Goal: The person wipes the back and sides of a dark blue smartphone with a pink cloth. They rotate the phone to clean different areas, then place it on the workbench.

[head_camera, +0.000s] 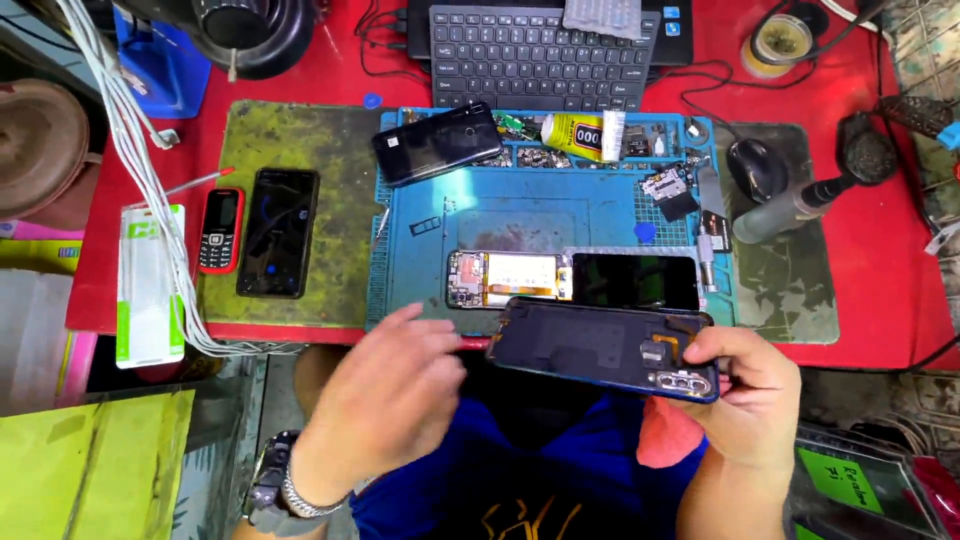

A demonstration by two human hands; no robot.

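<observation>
Right hand (745, 385) grips the phone back cover (605, 345) by its camera end, inner side up. Long axis runs left-right, slightly tilted. Left hand (395, 395) hovers palm-down, fingers loosely curled, holding nothing, near the cover's left end.

Dark phone back cover (600, 345) with blue rim is lying roughly level, inner side facing up, camera cutout sitting at its right end. It is hovering just in front of the opened phone (572, 279) resting on the blue mat.
</observation>
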